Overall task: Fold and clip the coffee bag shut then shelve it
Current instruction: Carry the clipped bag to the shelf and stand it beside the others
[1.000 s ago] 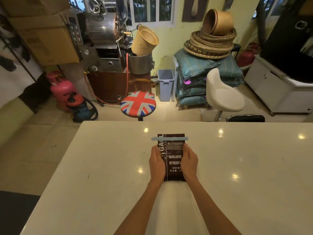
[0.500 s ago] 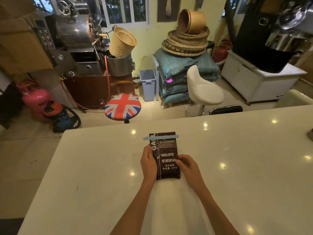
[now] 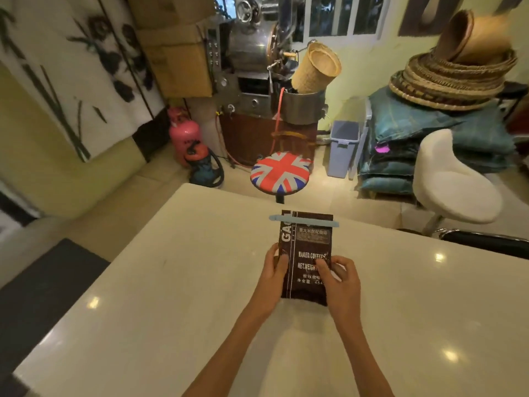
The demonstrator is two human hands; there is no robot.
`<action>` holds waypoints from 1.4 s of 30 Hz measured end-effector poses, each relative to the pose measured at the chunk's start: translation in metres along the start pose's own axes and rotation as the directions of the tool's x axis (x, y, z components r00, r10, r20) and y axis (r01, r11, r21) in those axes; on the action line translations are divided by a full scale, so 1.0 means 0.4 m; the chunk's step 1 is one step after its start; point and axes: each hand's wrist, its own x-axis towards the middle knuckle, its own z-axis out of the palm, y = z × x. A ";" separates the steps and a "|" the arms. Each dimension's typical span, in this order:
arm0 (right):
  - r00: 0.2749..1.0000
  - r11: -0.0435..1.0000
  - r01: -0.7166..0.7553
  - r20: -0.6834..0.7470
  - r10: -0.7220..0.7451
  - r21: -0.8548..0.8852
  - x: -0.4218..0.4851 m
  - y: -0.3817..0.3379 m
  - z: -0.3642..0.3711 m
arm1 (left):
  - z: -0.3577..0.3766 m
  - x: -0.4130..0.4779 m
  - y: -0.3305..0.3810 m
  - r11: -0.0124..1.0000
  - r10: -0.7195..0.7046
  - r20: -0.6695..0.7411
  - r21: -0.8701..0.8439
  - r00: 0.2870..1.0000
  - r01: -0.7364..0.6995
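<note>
A dark brown coffee bag [image 3: 307,247] with white lettering is held over the white table [image 3: 171,296], its top folded over. A pale blue clip [image 3: 304,220] runs across the folded top edge. My left hand [image 3: 272,275] grips the bag's left edge, thumb on its front. My right hand [image 3: 339,282] grips the right edge near the bottom, fingers curled over the front. The lower right part of the bag is hidden behind my right hand.
Beyond the table's far edge stand a Union Jack stool [image 3: 280,173], a white chair [image 3: 452,181] and a black chair back [image 3: 486,242]. A coffee roaster [image 3: 257,67], pink gas cylinder [image 3: 183,136], grey bin [image 3: 342,147], stacked sacks and woven baskets [image 3: 458,75] line the back.
My view swung right, then left. The bag's top end has come up off the table, and my right hand has closed over its right edge.
</note>
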 end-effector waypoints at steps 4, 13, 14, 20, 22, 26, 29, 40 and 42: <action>0.986 0.996 0.080 0.151 -0.075 -0.027 -0.039 -0.020 0.079 | -0.070 -0.064 0.012 0.999 0.050 -0.144 0.007 0.988 -0.050; 0.588 0.982 0.186 0.803 -0.097 -0.017 -0.430 -0.075 0.565 | -0.618 -0.475 0.091 0.977 0.204 -0.624 0.185 0.754 -0.111; 0.531 0.986 0.165 0.843 -0.082 -0.008 -0.510 -0.063 0.639 | -0.702 -0.561 0.087 0.971 0.217 -0.659 0.223 0.720 -0.088; 0.208 0.995 0.098 0.977 -0.048 0.028 -0.984 0.006 0.974 | -1.085 -1.029 0.045 0.963 0.230 -0.853 0.270 0.469 0.020; 0.076 0.996 0.084 0.997 -0.027 0.021 -1.156 0.013 1.059 | -1.167 -1.185 0.030 0.968 0.218 -0.918 0.246 0.333 0.046; -0.226 0.997 0.075 0.974 -0.012 0.030 -1.469 0.034 1.186 | -1.277 -1.472 -0.005 0.977 0.206 -0.979 0.206 0.003 0.059; -0.480 0.995 0.084 0.878 -0.003 0.049 -1.703 0.064 1.240 | -1.288 -1.673 -0.040 0.989 0.140 -0.952 0.122 -0.273 0.082; -0.969 0.993 0.072 0.230 0.092 -0.094 -2.245 0.200 1.117 | -1.080 -1.990 -0.132 0.993 -0.059 -0.210 -0.114 -0.976 -0.035; -0.986 0.986 0.142 0.071 0.148 -0.087 -2.282 0.205 1.068 | -1.013 -1.985 -0.135 0.992 -0.090 -0.135 -0.103 -0.987 -0.076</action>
